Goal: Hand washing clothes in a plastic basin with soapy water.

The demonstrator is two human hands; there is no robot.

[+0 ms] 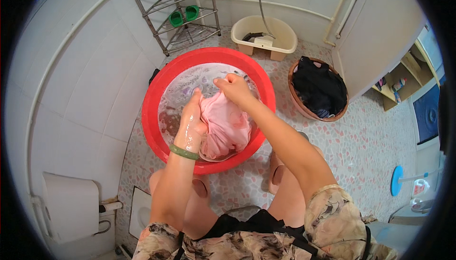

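Note:
A pink garment (225,126) hangs bunched between my hands, its lower part resting in a red basin (153,117) of sudsy water (178,89). My left hand (193,115) is wet and closed on the garment's left edge, with a green bangle (184,152) round the wrist. At the garment's upper edge, my right hand (232,89) pinches the cloth in a closed grip. Other cloth under the foam is hard to make out.
Right of the basin, a brownish tub (295,99) holds dark clothes (319,86). Behind stand a cream baby bath (287,31) with a shower head in it and a metal corner rack (156,22) with green slippers (176,19). A toilet cistern (71,207) is at left.

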